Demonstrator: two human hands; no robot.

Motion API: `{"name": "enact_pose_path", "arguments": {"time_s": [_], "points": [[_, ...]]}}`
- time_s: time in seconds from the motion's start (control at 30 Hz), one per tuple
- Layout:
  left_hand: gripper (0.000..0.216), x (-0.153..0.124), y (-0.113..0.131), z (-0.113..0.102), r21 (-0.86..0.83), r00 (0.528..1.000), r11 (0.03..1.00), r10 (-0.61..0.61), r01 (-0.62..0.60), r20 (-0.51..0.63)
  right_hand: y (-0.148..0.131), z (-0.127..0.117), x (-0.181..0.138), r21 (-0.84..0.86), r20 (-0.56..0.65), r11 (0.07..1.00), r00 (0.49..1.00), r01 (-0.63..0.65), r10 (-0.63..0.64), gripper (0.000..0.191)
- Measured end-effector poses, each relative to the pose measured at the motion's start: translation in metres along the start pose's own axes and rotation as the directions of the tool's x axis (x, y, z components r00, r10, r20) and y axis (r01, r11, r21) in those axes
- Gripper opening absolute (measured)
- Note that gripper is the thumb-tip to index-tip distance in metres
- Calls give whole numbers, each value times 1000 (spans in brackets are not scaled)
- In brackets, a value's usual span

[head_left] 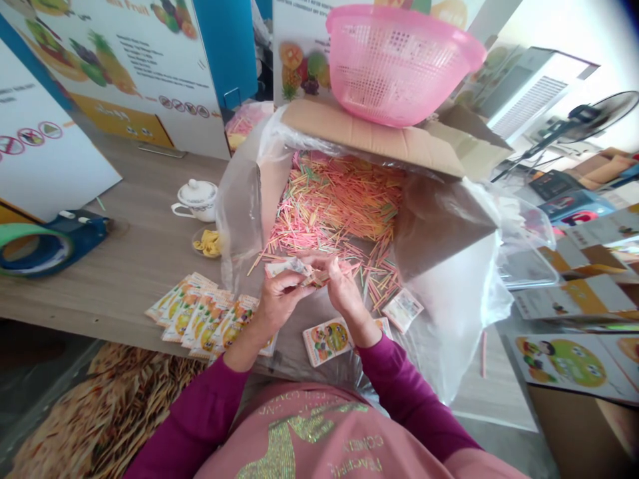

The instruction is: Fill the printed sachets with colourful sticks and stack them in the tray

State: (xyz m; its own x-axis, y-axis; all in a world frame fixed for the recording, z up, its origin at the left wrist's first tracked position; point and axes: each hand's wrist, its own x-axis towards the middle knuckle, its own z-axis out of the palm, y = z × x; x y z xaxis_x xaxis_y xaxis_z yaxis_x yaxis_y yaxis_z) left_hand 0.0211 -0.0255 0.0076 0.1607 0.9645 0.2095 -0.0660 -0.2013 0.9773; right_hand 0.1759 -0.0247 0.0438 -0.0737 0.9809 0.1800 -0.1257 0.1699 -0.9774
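Note:
My left hand (277, 299) is closed on a small printed packet (285, 267), held in front of me above the table edge. My right hand (340, 283) pinches a few thin coloured sticks (349, 269) at the packet's mouth. Both hands touch at the fingertips. Just beyond them a heap of pink, orange, yellow and green sticks (339, 206) spills out of a tipped cardboard box (379, 136) lined with clear plastic (449, 286). A fanned row of packets (204, 316) lies left of my left wrist. Loose packets (327, 339) lie under my right forearm.
A pink mesh basket (399, 63) sits on the box flap. A white lidded cup (196, 199) and a small dish of yellow bits (207, 243) stand to the left, beside a blue tape dispenser (50, 243). Printed boards stand behind. A sack of filled packets (110, 412) sits below the table.

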Motion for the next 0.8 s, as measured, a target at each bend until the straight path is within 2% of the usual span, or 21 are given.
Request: {"name": "enact_pose_path", "arguments": {"time_s": [0.1,0.23,0.37,0.53,0.67,0.73,0.8], "points": [[27,1,-2,2,-16,999,1000,21,-21,34,-5,-4,1,-51,67,998,997,-40,43,73],[30,2,-8,4,-32,998,999,22,-20,58,-14,-9,8,-83,236,995,969,-59,77,70],[30,5,-13,6,-2,997,999,38,-38,63,-18,-17,22,-118,398,992,914,-39,83,72],[29,10,-16,1,100,990,987,119,-126,73,-25,-23,37,-184,497,983,860,-22,112,69],[27,13,-14,-8,182,975,959,206,-219,86,-28,-23,50,-195,613,981,784,25,102,72],[30,13,-12,-10,204,975,954,202,-218,95,-28,-23,57,-214,664,976,739,45,112,73],[33,12,-10,-10,177,984,970,152,-167,94,-27,-21,61,-239,687,970,714,48,134,75]]}}
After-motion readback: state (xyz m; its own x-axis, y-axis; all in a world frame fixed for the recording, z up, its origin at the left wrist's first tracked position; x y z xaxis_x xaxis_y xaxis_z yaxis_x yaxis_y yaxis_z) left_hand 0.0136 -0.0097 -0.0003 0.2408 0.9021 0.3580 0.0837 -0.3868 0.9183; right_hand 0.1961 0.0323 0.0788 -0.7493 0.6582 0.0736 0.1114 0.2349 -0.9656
